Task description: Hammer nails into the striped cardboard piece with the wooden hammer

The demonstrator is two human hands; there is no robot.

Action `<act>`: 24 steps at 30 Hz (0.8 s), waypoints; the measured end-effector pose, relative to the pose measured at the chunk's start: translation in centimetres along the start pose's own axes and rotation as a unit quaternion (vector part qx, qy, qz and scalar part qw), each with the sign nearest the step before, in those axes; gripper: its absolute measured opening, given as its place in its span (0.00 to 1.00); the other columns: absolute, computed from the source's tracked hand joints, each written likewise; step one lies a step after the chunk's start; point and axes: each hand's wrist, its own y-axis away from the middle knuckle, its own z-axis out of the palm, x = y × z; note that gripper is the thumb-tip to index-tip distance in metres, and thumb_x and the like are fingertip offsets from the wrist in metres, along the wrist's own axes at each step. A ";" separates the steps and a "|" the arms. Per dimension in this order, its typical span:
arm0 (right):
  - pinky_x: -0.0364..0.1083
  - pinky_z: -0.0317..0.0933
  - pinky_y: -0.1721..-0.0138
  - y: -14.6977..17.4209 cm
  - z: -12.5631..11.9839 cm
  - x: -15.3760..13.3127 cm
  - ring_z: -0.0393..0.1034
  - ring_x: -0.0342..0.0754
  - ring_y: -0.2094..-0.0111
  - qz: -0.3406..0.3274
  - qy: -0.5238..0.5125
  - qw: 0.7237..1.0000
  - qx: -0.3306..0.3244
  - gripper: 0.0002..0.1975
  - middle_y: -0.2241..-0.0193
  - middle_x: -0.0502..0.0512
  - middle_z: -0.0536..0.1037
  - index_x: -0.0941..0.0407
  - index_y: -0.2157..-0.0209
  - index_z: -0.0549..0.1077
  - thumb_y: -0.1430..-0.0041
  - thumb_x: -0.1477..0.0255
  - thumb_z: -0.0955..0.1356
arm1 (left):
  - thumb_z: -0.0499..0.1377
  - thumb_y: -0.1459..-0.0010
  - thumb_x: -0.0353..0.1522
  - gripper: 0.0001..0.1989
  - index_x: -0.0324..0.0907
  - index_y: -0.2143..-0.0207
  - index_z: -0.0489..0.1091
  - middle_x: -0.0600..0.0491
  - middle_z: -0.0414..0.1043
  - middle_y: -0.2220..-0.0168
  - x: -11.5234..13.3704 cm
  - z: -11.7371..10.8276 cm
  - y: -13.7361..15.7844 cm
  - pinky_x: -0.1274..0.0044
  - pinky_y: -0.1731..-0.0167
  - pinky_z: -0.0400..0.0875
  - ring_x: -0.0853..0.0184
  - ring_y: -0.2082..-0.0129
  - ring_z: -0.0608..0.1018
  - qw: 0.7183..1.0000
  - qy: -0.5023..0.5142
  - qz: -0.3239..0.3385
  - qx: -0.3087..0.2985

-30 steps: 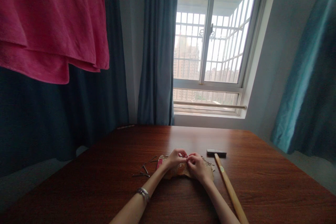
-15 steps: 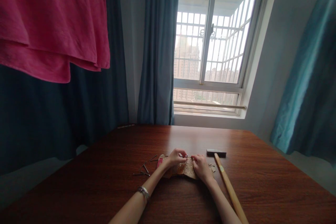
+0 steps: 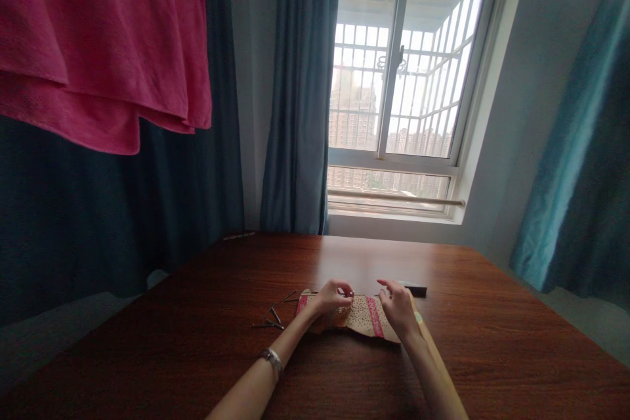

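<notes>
A beige piece (image 3: 361, 316) with dark dots and pink bands lies on the table, its lower edge wavy; I cannot tell its material. Over its upper left part, my left hand (image 3: 335, 296) is closed, thumb and forefinger pinched at the far edge on something small that I cannot make out. My right hand (image 3: 398, 307) is above the piece's right end, index finger stretched out and nothing visible in it. Right behind that hand lies a hammer with a dark head (image 3: 419, 291) and a long wooden handle (image 3: 432, 348), partly hidden by my right arm.
Several dark nail-like rods (image 3: 274, 315) lie scattered left of the piece on the brown wooden table (image 3: 197, 354). At the back are a barred window (image 3: 394, 79) and blue curtains (image 3: 300, 92). A pink cloth (image 3: 108, 46) hangs at the upper left.
My right hand has moved off the piece's far edge to the right, its fingers opening, which uncovers a pink band. My left hand keeps its pinch.
</notes>
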 end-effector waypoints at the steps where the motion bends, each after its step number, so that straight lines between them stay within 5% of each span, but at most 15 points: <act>1: 0.46 0.56 0.53 0.4 -1.1 0.4 0.66 0.51 0.56 0.012 0.017 1.000 0.005 0.17 0.58 0.57 0.74 0.55 0.57 0.71 0.47 0.73 0.59 | 0.58 0.56 0.29 0.10 0.36 0.69 0.74 0.53 0.74 0.70 0.0 0.0 0.0 0.82 0.69 0.64 0.70 0.70 0.72 1.000 -0.002 -0.006 0.001; 9: 0.52 0.59 0.62 6.9 -7.6 5.4 0.70 0.61 0.62 0.117 0.125 0.985 -0.031 0.20 0.67 0.68 0.76 0.58 0.58 0.70 0.49 0.62 0.61 | 0.58 0.56 0.30 0.10 0.37 0.70 0.74 0.53 0.74 0.71 0.9 -0.2 0.4 0.82 0.68 0.64 0.69 0.69 0.72 1.000 -0.006 -0.010 0.001; 15: 0.49 0.60 0.68 9.8 -7.8 7.5 0.73 0.58 0.67 0.180 0.091 0.968 -0.148 0.15 0.72 0.60 0.77 0.50 0.72 0.67 0.53 0.53 0.63 | 0.57 0.55 0.30 0.10 0.36 0.69 0.74 0.53 0.74 0.70 0.6 0.0 0.4 0.82 0.68 0.64 0.69 0.69 0.72 1.000 -0.009 -0.008 0.010; 24: 0.50 0.58 0.69 8.6 -7.7 7.0 0.71 0.59 0.69 0.270 -0.066 0.953 -0.125 0.09 0.79 0.57 0.75 0.53 0.84 0.67 0.63 0.63 0.69 | 0.57 0.56 0.29 0.10 0.36 0.69 0.74 0.52 0.74 0.71 0.1 0.1 0.2 0.83 0.69 0.64 0.70 0.70 0.72 1.000 -0.012 0.011 0.009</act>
